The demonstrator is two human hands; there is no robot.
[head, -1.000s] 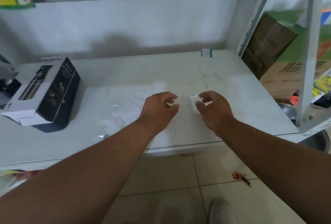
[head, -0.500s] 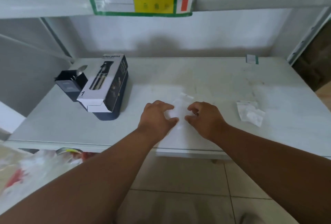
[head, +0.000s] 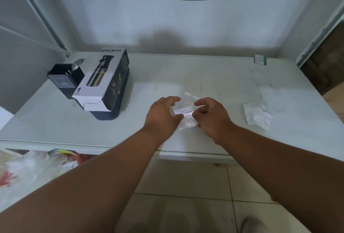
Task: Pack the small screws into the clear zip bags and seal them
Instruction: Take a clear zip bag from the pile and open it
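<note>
A small stack of clear zip bags [head: 184, 111] lies near the front middle of the white table [head: 219, 76]. My left hand [head: 161, 115] grips its left side with curled fingers. My right hand [head: 211, 116] pinches its right side. More clear bags [head: 257, 115] lie crumpled to the right, apart from both hands. No screws can be made out.
A spray bottle box [head: 104, 82] stands at the left of the table, with a small black box [head: 64, 80] holding a spoon behind it. A small label [head: 260, 59] sits at the back right. A plastic bag [head: 35, 165] lies below the table's left edge.
The camera has swung left, so the box came into fuller view. Both hands moved from the bags on the right to the clear bag stack in the middle and took hold of it.
</note>
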